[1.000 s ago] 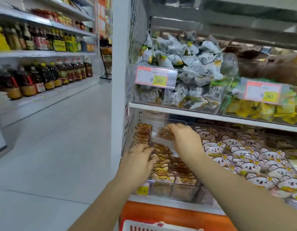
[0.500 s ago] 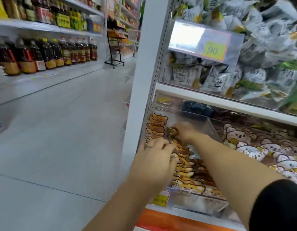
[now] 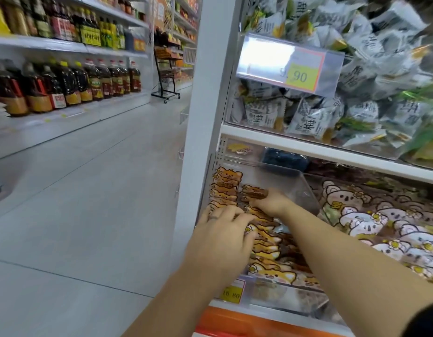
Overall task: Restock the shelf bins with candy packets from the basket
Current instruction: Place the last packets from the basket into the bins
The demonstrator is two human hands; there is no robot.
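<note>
Pale grey aisle floor [image 3: 84, 203], white shelving [image 3: 52, 43] of dark bottles [image 3: 65, 83] (black wheeled rack [image 3: 165, 76] beyond)

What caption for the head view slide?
Left hand rests on cat-print candy packets; right hand pinches a packet in clear bin.

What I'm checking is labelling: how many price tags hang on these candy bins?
2. The upper price tag fronts the bin of grey packets; the lower price tag fronts the cat-print candy bin. Others may be hidden off-frame.

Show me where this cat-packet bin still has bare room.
Free: the back right corner of the bin, behind the right hand, which pinches a packet. Crowded: the left row and the front packets beside the left hand.
</note>
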